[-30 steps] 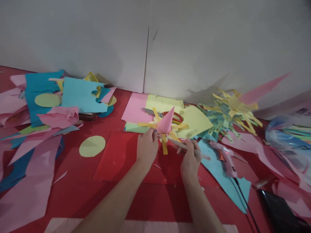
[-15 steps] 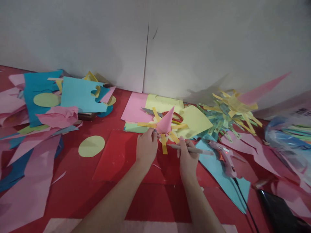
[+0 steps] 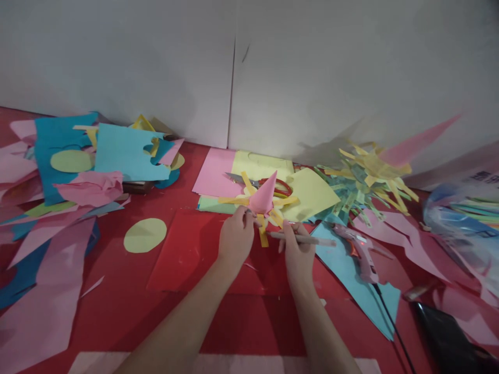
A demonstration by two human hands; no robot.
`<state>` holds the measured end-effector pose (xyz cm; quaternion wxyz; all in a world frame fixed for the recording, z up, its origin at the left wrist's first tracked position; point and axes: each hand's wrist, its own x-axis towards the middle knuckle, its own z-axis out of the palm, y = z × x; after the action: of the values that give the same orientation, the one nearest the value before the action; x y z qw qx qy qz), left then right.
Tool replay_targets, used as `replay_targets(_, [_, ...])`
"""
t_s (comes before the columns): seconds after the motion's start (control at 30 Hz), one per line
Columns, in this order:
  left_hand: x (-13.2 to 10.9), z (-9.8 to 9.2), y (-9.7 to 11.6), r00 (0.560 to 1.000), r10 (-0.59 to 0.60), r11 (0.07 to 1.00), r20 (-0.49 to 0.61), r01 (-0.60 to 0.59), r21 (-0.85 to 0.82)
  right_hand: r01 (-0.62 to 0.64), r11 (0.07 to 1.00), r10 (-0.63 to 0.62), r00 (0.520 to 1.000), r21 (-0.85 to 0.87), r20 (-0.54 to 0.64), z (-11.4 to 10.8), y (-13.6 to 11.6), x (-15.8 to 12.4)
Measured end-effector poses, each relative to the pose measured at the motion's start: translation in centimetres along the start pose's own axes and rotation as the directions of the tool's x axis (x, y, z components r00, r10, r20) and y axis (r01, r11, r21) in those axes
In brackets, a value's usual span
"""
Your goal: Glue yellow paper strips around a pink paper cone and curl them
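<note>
A pink paper cone with yellow paper strips spreading from its base stands in front of me. My left hand pinches at the cone's lower left edge, fingers closed. My right hand is closed round a slim greyish pen, held nearly level. The pen's tip is at the front strip; I cannot tell whether it touches. Beneath my hands lies a glossy red sheet. Behind the cone are red-handled scissors, partly hidden by it.
A pink glue gun with a black cord rests on blue paper at right. Beyond it stand a larger cone piece and a plastic bag. Paper scraps pile up at left, near a pale yellow disc.
The pen and my right hand have shifted slightly left, bringing the tip to the front strip. My left hand keeps its hold on the cone. The whole view has moved a little.
</note>
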<state>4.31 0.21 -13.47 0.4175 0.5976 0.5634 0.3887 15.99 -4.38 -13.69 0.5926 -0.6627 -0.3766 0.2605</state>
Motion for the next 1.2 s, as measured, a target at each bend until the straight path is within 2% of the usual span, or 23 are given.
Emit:
replay_targets(0.23, [-0.05,-0.36,0.57,0.998,-0.011,0.992,0.064,0.003,0.128,0.002,1.000,-0.002,0.997,0.005,0.071,0.01,0.03,-0.12])
replay_targets(0.83, [0.02,-0.29,0.55,0.998,-0.009,0.991,0.055,0.001,0.133,0.004,0.997,0.003,0.995,-0.074,0.095,0.15,0.24,0.04])
replay_targets(1.03, [0.06,-0.12,0.45,0.999,-0.015,0.992,0.048,0.009,0.127,0.032,0.989,-0.025,0.998,-0.142,0.050,0.06,0.29,0.14])
replay_targets(1.2, [0.00,-0.07,0.41,0.999,-0.020,0.992,0.046,0.014,0.125,0.023,0.992,-0.018,0.999,-0.120,0.043,0.01,0.22,0.10])
